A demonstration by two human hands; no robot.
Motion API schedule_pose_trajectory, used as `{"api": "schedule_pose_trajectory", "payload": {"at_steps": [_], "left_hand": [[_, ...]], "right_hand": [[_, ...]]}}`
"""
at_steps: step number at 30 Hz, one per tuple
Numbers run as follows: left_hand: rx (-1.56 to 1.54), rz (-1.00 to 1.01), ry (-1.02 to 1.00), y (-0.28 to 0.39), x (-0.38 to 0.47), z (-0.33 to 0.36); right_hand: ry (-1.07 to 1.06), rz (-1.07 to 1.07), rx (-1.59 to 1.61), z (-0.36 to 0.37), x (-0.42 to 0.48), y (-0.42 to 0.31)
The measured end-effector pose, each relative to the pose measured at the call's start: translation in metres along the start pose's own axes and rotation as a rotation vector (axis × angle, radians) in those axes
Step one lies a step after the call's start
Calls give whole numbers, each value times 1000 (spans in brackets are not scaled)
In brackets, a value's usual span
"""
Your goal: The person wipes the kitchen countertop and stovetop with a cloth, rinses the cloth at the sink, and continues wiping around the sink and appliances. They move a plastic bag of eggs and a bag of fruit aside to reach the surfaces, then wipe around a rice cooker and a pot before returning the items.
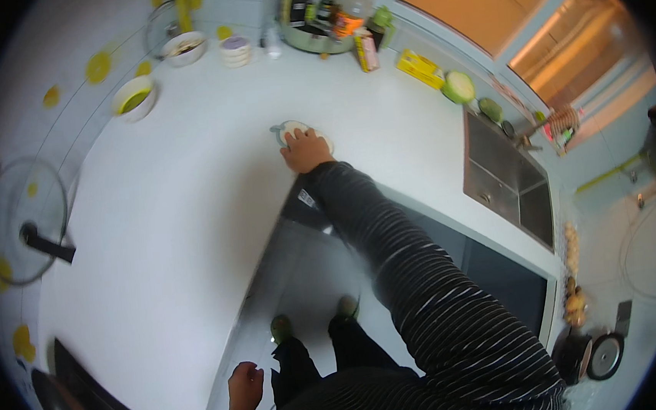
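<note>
My right hand (305, 151) presses down with spread fingers on a white cloth (293, 128) with a grey-blue edge, near the inner corner of the white countertop (203, 157). Most of the cloth is hidden under the palm. A striped dark sleeve covers that arm, which reaches across from the lower right. My left hand (245, 389) hangs low beside my body, off the counter's front edge, with its fingers curled and nothing visible in them.
Two bowls (136, 100) and stacked round containers (235, 51) stand along the tiled wall. Bottles fill a green rack (315, 39) in the corner. A yellow box (420, 69) and cut cabbage (457, 87) lie near the steel sink (505, 179). A wok (69, 404) is at lower left.
</note>
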State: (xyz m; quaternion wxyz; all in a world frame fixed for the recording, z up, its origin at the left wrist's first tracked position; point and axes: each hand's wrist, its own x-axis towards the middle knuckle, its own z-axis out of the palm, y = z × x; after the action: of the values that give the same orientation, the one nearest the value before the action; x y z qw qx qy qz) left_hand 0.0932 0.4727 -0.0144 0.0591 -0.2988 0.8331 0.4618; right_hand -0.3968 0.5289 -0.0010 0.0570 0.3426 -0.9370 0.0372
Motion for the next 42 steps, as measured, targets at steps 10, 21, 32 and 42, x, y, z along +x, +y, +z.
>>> {"api": "schedule_pose_trajectory", "payload": {"at_steps": [10, 21, 32, 42], "left_hand": [[-180, -21, -53, 93, 42, 73], [191, 357, -364, 265, 143, 157], [445, 707, -728, 375, 230, 243], [488, 901, -802, 445, 241, 311]], "right_hand": [[73, 298, 70, -14, -94, 189], [500, 416, 62, -43, -309, 350], [499, 899, -85, -66, -443, 432], [491, 1160, -214, -67, -531, 514]]}}
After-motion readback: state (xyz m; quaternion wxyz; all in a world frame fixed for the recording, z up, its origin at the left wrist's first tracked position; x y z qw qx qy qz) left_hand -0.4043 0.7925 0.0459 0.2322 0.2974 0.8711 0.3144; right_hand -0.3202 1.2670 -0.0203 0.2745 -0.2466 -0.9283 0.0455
